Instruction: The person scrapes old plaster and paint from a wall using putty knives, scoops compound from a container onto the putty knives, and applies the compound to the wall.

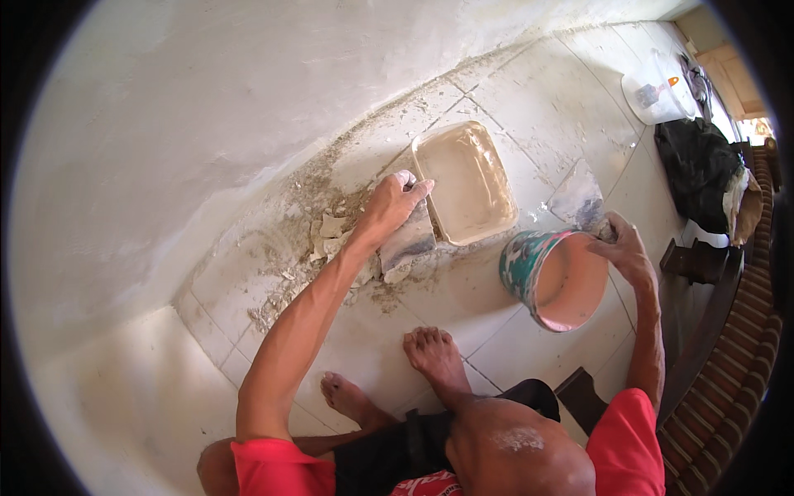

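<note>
I see right hand, fingers clamped on tilted bucket at rim; left hand, fingers curled at beige basin, grip I can't tell. Basin, near tiled floor's wall edge, already wet inside; plaster rubble looks uncollected.

so the tub is shallow and rectangular with rounded corners, cloudy beige and wet-looking inside, sitting flat on the tiles. bucket is just beside it, teal with smeary splotches, pinkish inside, tilted toward the person.
</note>
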The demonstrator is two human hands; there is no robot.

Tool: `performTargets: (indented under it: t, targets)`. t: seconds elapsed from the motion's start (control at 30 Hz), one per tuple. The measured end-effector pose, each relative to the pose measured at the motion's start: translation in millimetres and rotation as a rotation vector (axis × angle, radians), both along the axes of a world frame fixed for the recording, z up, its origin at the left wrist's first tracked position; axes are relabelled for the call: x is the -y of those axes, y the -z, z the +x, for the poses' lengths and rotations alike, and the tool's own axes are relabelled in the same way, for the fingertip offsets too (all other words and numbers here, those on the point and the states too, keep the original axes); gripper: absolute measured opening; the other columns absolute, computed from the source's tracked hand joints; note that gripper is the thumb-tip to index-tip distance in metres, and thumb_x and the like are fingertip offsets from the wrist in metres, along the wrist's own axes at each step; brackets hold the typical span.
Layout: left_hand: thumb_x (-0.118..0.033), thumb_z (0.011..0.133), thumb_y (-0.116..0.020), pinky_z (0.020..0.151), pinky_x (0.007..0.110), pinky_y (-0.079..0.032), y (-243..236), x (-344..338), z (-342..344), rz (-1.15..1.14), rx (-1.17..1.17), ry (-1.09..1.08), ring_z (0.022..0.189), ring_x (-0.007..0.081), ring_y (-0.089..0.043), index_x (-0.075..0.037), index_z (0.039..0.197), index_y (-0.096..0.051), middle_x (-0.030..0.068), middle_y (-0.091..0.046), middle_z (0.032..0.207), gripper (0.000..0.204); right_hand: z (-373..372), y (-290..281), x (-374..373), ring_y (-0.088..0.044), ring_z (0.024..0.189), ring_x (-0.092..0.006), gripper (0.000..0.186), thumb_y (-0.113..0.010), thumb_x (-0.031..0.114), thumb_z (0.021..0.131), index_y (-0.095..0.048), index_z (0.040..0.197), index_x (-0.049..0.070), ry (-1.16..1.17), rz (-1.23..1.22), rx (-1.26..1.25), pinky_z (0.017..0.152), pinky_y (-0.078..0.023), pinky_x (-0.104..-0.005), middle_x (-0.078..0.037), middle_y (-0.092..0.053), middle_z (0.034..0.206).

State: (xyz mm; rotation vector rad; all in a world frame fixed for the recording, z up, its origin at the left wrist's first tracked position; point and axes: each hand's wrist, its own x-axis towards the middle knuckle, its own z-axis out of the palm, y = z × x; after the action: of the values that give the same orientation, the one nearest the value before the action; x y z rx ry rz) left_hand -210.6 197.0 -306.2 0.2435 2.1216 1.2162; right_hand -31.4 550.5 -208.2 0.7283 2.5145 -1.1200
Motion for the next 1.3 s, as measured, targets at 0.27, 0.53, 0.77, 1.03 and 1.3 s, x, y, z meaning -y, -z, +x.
performTargets:
  t: [0.27,0.53,0.77,1.03,1.3]
  targets:
    - [-0.031,0.092,-0.060,0.055,0.030,-0.041,-3.6,18.1,19.9,0.077,0.092,-0.053,0.061,0.0094,-0.046,0.002,0.082,-0.058,0.0019,-0.052,0.067,0.035,-4.2,3.1,-63.5,-0.045,0.060,-0.0047,0.023,-0.074,0.016,0.079,-0.062,0.095,0.005,0.119,0.054,-0.029,0.051,-0.036,-0.0231,0.004,-0.054,0.072]
    - [-0.028,0.090,-0.062,0.050,0.029,-0.039,-0.8,30.8,72.8,0.092,0.240,-0.125,0.057,0.0067,-0.045,0.002,0.082,-0.057,0.0003,-0.052,0.066,0.031,-19.3,-45.6,-13.2,-0.056,0.075,-0.0112,0.026,-0.062,0.019,0.091,-0.061,0.108,0.000,0.006,0.453,-0.297,0.067,-0.046,-0.0271,-0.003,-0.061,0.083]
    - [-0.033,0.092,-0.065,0.048,0.026,-0.042,-22.0,41.6,91.1,-0.067,0.499,0.063,0.055,0.0089,-0.052,0.003,0.089,-0.057,0.0112,-0.064,0.071,0.037,-23.2,-10.1,153.5,-0.064,0.085,-0.0393,0.034,-0.056,0.014,0.089,-0.059,0.117,-0.005,-0.252,-0.045,0.095,0.080,-0.049,-0.0447,-0.025,-0.066,0.094]
    - [-0.035,0.091,-0.066,0.080,0.038,-0.055,-30.0,63.1,14.7,-0.142,-0.077,0.333,0.092,0.0269,-0.067,-0.003,0.140,-0.044,0.0219,-0.061,0.122,0.062,-43.6,66.3,161.2,-0.060,0.083,-0.0440,0.028,-0.056,0.015,0.085,-0.062,0.105,-0.004,-0.390,0.064,0.027,0.075,-0.047,-0.0460,-0.028,-0.062,0.088]
    - [-0.045,0.095,-0.056,0.106,0.042,-0.040,2.7,49.8,3.8,-0.190,0.057,0.461,0.133,0.0370,-0.044,-0.004,0.143,-0.044,0.0226,-0.041,0.147,0.064,-55.4,89.3,161.1,-0.062,0.087,-0.0429,0.032,-0.057,0.021,0.085,-0.063,0.106,-0.004,-0.463,0.099,0.030,0.081,-0.048,-0.0469,-0.027,-0.064,0.087]
